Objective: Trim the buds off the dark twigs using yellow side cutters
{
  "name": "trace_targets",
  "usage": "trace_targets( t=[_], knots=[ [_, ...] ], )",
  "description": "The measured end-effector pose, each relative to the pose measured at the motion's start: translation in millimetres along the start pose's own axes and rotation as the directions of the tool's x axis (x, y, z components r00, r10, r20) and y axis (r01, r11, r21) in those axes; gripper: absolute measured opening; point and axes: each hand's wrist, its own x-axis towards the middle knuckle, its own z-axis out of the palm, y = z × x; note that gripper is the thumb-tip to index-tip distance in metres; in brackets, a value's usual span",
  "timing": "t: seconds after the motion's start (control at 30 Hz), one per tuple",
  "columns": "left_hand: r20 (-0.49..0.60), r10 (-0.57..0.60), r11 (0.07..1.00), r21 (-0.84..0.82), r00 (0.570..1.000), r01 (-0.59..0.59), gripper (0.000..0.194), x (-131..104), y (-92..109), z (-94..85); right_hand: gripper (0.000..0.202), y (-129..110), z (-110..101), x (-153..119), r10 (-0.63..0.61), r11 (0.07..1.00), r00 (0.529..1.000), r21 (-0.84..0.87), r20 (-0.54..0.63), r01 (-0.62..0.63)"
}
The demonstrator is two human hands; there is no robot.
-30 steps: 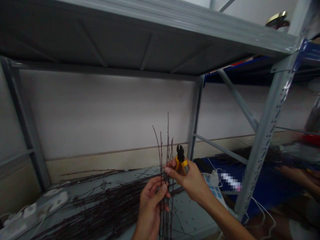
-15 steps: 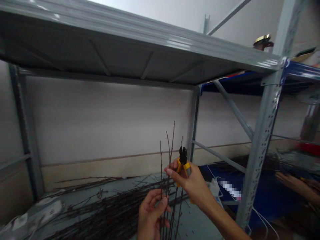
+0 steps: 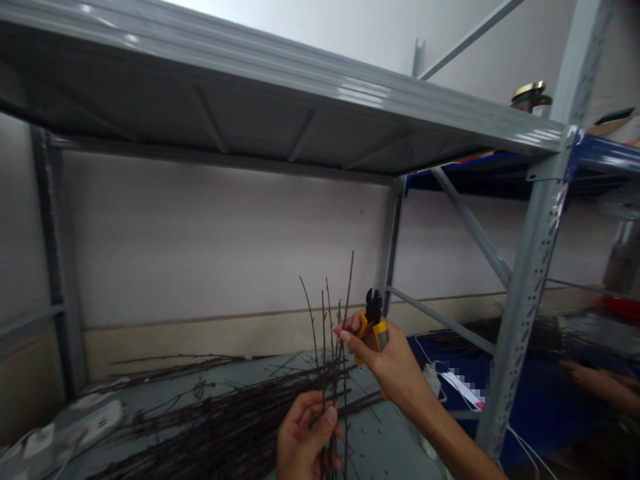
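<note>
My left hand [image 3: 307, 430] is closed round the lower part of several thin brown twigs [image 3: 323, 340], which stand nearly upright and fan out at their tips. Just above and to the right, my right hand [image 3: 395, 370] grips a pair of cutting pliers [image 3: 373, 308] with yellow handles and a black head pointing up. The thumb and forefinger of that same hand also pinch a taller twig [image 3: 351, 280]. Nothing lies between the pliers' jaws. The bottom ends of the twigs run out of view.
A pile of dark twigs [image 3: 225, 423] covers much of the grey shelf. A white power strip [image 3: 97, 427] lies at left. Overhead is a metal shelf [image 3: 280, 80]; a perforated post [image 3: 530, 287] stands at right. Beyond it, another person's hand [image 3: 593, 380] shows over a blue surface.
The twig tips have shifted: more now spread to the left above my left hand, and the one behind the pliers no longer shows. My right hand has moved slightly right with the pliers.
</note>
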Motion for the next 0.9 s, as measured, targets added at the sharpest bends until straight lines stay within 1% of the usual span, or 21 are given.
trace_targets(
  t=[0.2, 0.33, 0.57, 0.9],
  knots=[
    [0.026, 0.007, 1.0, 0.001, 1.0, -0.008, 0.056, -1.2, 2.0, -1.7, 0.022, -1.9, 1.6, -0.1, -0.007, 1.0, 1.0, -0.028, 0.014, 0.007],
    [0.021, 0.003, 1.0, -0.01, 1.0, -0.002, 0.057, -1.3, 2.7, -2.0, 0.024, -3.5, 0.9, -0.4, -0.005, 0.999, 1.0, -0.044, 0.02, 0.006],
    [0.035, 0.007, 1.0, -0.019, 0.999, -0.006, 0.056, -1.0, 3.5, -3.6, 0.026, -1.8, 1.3, 1.4, -0.007, 1.0, 1.0, -0.03, 0.029, 0.008],
    [0.004, -0.009, 0.999, -0.042, 1.0, 0.009, 0.057, -1.1, 5.8, -3.5, 0.026, -4.7, 5.0, 2.0, 0.003, 0.999, 0.998, -0.033, 0.061, -0.001]
  ],
)
